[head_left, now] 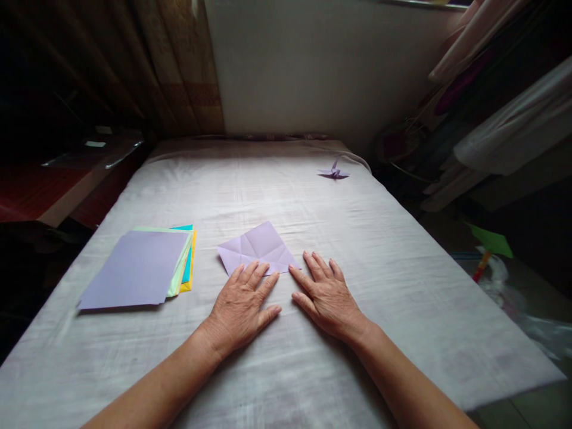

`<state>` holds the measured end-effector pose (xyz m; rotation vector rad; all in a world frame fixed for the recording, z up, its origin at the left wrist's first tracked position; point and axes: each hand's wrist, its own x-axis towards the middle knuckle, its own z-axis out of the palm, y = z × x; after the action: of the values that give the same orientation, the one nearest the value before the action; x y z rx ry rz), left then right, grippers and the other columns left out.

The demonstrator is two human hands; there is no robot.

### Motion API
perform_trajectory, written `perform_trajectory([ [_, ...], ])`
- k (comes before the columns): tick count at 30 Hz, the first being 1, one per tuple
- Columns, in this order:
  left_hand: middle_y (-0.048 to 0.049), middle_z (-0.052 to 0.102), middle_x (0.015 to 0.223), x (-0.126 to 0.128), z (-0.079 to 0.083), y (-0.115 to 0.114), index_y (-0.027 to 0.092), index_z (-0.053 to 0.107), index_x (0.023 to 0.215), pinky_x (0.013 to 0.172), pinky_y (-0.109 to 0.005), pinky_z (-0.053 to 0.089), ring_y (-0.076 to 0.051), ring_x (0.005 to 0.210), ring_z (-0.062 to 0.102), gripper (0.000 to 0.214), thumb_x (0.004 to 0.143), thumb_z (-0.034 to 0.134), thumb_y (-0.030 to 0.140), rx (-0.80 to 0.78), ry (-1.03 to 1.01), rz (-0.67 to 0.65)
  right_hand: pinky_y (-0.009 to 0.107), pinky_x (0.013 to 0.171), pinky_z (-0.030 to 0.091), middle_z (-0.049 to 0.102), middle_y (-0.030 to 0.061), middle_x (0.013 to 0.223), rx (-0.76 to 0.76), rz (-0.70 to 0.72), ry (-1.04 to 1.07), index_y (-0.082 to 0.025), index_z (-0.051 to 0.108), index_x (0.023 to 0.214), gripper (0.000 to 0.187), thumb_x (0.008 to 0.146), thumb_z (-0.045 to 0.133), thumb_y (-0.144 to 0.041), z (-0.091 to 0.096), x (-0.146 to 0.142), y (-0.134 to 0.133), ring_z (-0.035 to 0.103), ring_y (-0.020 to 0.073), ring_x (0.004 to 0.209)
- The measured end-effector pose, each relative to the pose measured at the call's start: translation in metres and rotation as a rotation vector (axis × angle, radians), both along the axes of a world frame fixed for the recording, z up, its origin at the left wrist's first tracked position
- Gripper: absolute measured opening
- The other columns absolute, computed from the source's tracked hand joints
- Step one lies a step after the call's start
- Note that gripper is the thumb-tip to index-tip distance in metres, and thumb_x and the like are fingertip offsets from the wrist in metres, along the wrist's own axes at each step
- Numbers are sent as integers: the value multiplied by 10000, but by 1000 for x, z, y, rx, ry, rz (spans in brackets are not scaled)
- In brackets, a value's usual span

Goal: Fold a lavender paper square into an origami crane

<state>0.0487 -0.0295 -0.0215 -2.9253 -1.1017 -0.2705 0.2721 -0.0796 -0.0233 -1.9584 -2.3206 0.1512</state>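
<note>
A light purple sheet of origami paper, marked with crossing creases, lies on the cloth-covered surface in front of me. My left hand rests palm down with fingers spread, its fingertips on the sheet's near edge. Also palm down and spread, my right hand has its index fingertip at the sheet's right corner. Neither hand grips anything. To the left sits a stack of coloured paper, purple on top, with green, blue and yellow edges showing. A folded purple paper crane stands at the far right.
A pale cloth covers the work surface. Left of it is a reddish wooden table with a clear plastic case. Curtains and a wall close off the back. Hanging clothes and a green object are on the right.
</note>
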Motion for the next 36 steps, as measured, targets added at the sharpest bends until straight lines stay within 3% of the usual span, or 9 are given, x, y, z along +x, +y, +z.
perform_trajectory([
  [9, -91, 489, 1471, -2, -4, -1, 245, 495, 1417, 1141, -455, 273, -290, 1345, 433, 614, 925, 443, 610, -9, -12, 1, 553, 1139, 199, 290, 126, 1581, 21, 5, -22, -333, 449, 1446, 525, 956, 472, -521, -2, 0, 0, 252, 324, 1453],
  [16, -56, 445, 1512, -11, -3, 3, 220, 443, 1451, 1168, -448, 208, -257, 1395, 388, 642, 954, 353, 616, -51, 21, -27, 556, 1136, 202, 300, 136, 1575, 4, 0, -19, -333, 451, 1445, 532, 958, 447, -548, 0, 0, 0, 258, 325, 1451],
  [30, -61, 493, 1475, -70, 1, 12, 242, 399, 1479, 1182, -485, 114, -276, 1376, 417, 668, 927, 404, 619, 40, 108, -50, 548, 1138, 209, 297, 116, 1578, 3, -7, -40, -338, 450, 1445, 518, 959, 467, -519, 0, 0, 0, 268, 320, 1448],
  [36, -71, 459, 1498, -76, 6, 13, 244, 407, 1474, 1180, -495, 83, -289, 1386, 402, 679, 915, 421, 628, 40, 150, -48, 548, 1140, 210, 289, 114, 1582, 0, -3, -37, -341, 450, 1444, 516, 962, 459, -525, 0, 0, 0, 264, 317, 1450],
])
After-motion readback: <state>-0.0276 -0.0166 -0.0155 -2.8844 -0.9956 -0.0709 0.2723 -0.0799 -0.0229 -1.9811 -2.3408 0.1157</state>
